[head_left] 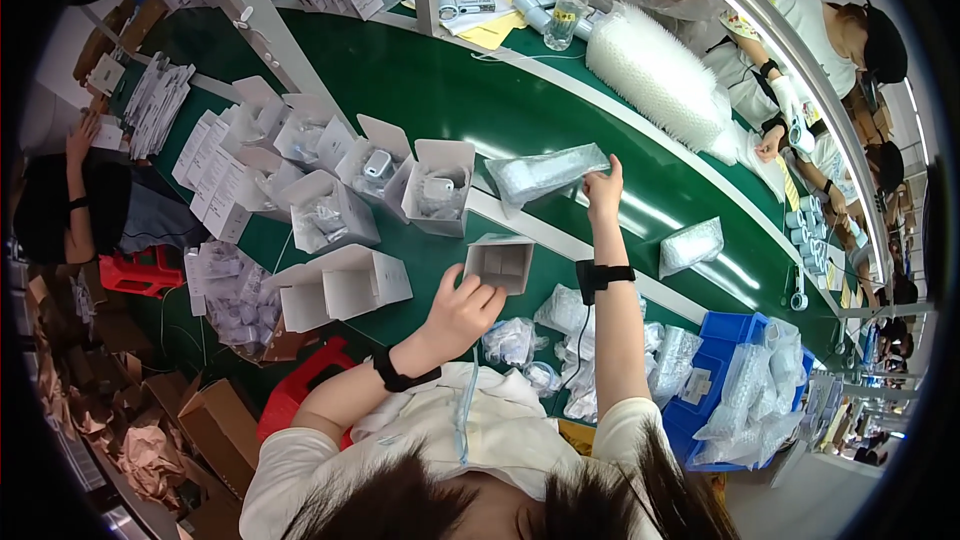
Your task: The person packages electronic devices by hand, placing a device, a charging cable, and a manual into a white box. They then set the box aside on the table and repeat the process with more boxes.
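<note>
My right hand (604,188) is stretched out over the green conveyor belt and pinches one end of a bubble-wrapped package (545,176). The package lies level, and its contents blur behind the wrap. Closer to me, my left hand (466,304) has its fingers curled against the near left side of a small open carton (514,287). That carton's mouth faces up, and no item shows inside. To its left stands a group of open white cartons (437,221), several with bagged parts in them. A second bubble-wrapped package (692,246) rests on the belt to the right.
Wrapped parcels (583,345) lie in front of me. A blue bin (708,380) full of bubble-wrapped items is at my right. An empty-looking carton (345,288) stands left. Across the belt are a plastic bottle (567,15) and a bubble-wrap roll (655,70). Co-workers are at both sides.
</note>
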`<state>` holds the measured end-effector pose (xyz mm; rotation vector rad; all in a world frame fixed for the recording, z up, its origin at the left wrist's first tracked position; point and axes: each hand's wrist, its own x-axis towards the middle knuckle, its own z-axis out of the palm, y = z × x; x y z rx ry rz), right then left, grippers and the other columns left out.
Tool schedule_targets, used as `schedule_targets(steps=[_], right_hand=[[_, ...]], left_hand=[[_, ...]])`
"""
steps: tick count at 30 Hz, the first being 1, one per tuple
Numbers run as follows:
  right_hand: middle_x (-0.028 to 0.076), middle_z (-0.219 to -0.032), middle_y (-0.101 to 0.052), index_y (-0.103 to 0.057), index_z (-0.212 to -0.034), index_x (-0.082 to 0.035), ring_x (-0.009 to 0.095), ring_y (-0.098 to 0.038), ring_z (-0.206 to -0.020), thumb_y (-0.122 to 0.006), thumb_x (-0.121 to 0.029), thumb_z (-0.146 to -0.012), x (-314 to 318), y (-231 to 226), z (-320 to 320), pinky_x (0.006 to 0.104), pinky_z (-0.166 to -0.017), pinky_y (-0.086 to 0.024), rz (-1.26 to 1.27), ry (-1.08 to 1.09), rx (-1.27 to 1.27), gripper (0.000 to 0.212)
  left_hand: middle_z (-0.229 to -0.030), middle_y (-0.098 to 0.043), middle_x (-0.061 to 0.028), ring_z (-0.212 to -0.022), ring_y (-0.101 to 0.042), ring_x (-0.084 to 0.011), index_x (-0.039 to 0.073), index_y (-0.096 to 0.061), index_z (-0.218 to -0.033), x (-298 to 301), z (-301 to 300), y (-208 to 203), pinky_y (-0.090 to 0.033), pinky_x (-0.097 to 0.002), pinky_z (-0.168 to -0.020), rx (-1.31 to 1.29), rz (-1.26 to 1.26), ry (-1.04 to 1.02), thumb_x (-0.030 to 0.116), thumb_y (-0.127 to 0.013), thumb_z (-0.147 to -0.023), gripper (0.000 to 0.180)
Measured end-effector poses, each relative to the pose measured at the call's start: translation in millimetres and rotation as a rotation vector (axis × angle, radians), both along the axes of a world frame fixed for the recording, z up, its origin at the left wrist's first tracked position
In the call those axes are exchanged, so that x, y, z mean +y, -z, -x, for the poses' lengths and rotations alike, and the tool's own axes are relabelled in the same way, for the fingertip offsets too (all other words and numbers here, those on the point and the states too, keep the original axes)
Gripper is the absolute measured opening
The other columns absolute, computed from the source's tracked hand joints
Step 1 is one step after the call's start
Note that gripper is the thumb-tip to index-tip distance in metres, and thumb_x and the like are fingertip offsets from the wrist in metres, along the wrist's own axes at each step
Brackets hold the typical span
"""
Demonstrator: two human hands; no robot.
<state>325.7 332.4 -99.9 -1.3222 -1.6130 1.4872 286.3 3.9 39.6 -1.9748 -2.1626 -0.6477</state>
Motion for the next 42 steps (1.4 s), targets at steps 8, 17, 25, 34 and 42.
schedule_targets(steps=[8, 17, 25, 34, 42], right_hand=[[0.017, -0.085, -0.060, -0.031, -0.132, -0.010, 0.025, -0.060, -0.071, -0.055, -0.011, -0.072, -8.8, 9.9, -41.2, 0.0353, -0.059, -0.048, -0.455, -0.130, -0.541, 0.065], [0.015, -0.106, -0.054, -0.048, -0.116, -0.012, 0.037, -0.050, -0.100, -0.059, -0.017, -0.068, -48.8, -9.6, 25.0, 0.0478, -0.081, -0.043, -0.929, -0.768, -0.819, 0.049], [0.021, -0.086, -0.060, -0.056, -0.097, -0.001, 0.033, -0.060, -0.075, -0.066, -0.020, -0.062, -49.9, -143.4, -58.6, 0.0374, -0.069, -0.048, -0.843, -0.588, -0.647, 0.041], [0.010, -0.075, -0.060, -0.060, -0.087, 0.008, 0.015, -0.054, -0.069, -0.068, -0.018, -0.059, -87.2, -279.0, -137.8, 0.0256, -0.066, -0.042, -0.010, -0.634, -0.247, 0.039], [0.019, -0.070, -0.062, -0.066, -0.082, 0.002, 0.027, -0.061, -0.065, -0.066, -0.027, -0.062, -100.6, -261.2, -65.6, 0.0330, -0.062, -0.047, -0.473, -0.822, -0.730, 0.036]], left_hand=[[-0.124, -0.037, -0.0122, -0.107, -0.043, -0.0257, 0.012, -0.050, -0.114, 19.6, -2.9, 29.8, -0.037, -0.0436, -0.090, -0.108, -0.385, 0.046, 0.004, -0.066, -0.066, 0.051], [-0.139, -0.016, -0.0145, -0.126, -0.023, -0.0339, 0.021, -0.028, -0.130, 41.4, 24.4, 31.5, -0.033, -0.0409, -0.097, -0.826, -0.149, 0.144, 0.010, -0.072, -0.064, 0.081], [-0.137, -0.024, -0.0160, -0.124, -0.030, -0.0345, 0.013, -0.036, -0.116, 61.1, 34.4, 32.0, -0.035, -0.0395, -0.096, -0.712, -0.028, 0.115, 0.011, -0.074, -0.063, 0.065], [-0.128, -0.038, -0.0179, -0.114, -0.043, -0.0358, 0.007, -0.034, -0.103, 83.2, 7.0, 56.6, -0.040, -0.0376, -0.090, -0.998, -0.124, 0.077, 0.011, -0.075, -0.061, 0.060], [-0.121, -0.044, -0.0216, -0.108, -0.049, -0.0322, 0.005, -0.032, -0.099, 67.6, 3.2, 33.0, -0.043, -0.0374, -0.085, -0.988, -0.044, -0.122, 0.018, -0.080, -0.057, 0.065]])
